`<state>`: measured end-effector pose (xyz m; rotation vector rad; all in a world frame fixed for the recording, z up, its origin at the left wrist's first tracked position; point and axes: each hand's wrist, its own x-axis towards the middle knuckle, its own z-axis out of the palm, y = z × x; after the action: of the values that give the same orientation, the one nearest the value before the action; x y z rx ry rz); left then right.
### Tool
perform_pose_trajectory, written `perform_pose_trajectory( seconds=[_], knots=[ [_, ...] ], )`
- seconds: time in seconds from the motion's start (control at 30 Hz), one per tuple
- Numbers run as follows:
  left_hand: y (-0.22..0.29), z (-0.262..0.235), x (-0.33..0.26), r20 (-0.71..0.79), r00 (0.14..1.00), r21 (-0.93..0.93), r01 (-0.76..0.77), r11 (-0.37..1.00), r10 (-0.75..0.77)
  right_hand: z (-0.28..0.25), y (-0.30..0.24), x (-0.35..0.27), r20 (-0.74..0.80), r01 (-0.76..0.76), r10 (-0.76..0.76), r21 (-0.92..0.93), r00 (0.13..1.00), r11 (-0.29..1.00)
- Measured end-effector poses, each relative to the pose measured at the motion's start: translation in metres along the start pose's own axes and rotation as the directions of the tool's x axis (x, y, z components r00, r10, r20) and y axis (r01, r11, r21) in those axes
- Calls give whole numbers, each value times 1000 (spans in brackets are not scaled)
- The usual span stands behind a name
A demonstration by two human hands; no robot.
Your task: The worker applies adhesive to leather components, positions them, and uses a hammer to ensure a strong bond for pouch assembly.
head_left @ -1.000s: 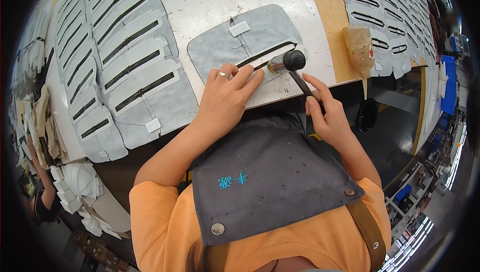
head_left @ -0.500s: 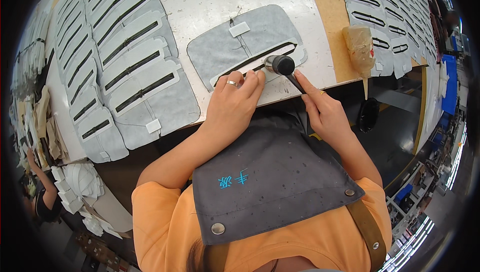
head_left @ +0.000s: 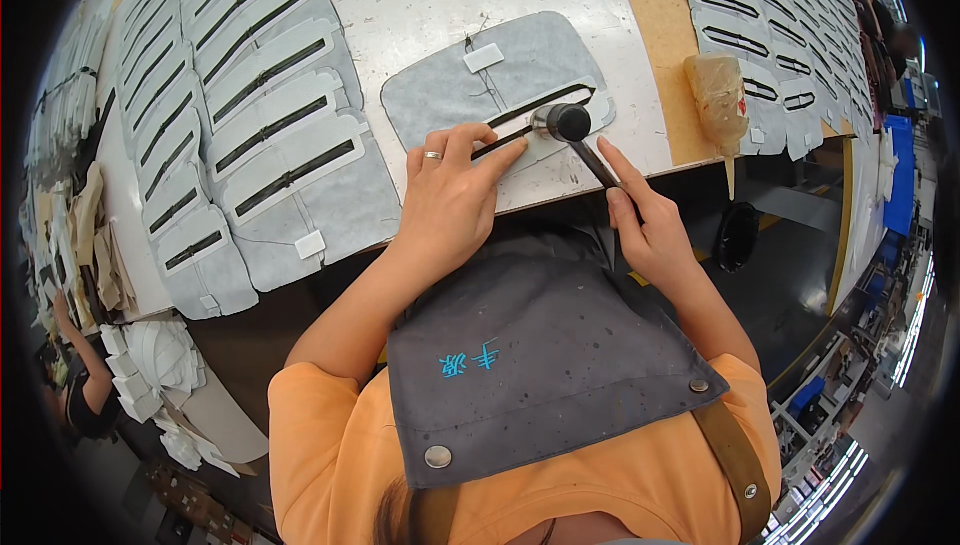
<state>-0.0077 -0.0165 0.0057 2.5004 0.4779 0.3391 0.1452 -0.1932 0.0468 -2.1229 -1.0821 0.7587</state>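
Note:
A grey fabric panel with rounded corners lies on the white worktop in front of me. Along its near edge runs a white border piece framing a long dark slot. My left hand rests on the panel's near left part, fingers bent and apart, thumb stretched out beside the slot. My right hand is wrapped round the dark handle of a hammer, index finger laid along it. The hammer's round black-and-metal head is over the slot's right half; whether it touches cannot be made out.
Overlapping rows of similar panels cover the left of the worktop, and more panels lie at far right. A yellowish plastic bottle with a nozzle stands near the right front edge. Another person's arm shows at far left.
My left hand has shifted left and flattened, its fingers now farther from the hammer head. The hammer and the panel have moved slightly right.

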Motion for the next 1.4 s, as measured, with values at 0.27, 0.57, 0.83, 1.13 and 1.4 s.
perform_pose_trajectory(
  seconds=[0.27,0.57,0.83,1.13,1.4],
  knots=[
    [1,10,-3,-121,985,178,-98,979,121,5,2,0,-32,163,-165,-53,986,985],
    [-2,10,-3,-111,981,166,-138,976,158,9,6,7,-22,312,-326,-241,945,919],
    [-4,11,-4,-128,980,148,-132,980,151,-14,-14,16,-27,371,-400,-319,916,872],
    [-4,11,-5,-163,973,116,-145,983,163,-15,-14,20,92,346,-334,-288,938,893],
    [-1,11,-10,-156,982,78,-96,992,108,-2,6,14,19,232,-234,-229,972,945]
  ],
)
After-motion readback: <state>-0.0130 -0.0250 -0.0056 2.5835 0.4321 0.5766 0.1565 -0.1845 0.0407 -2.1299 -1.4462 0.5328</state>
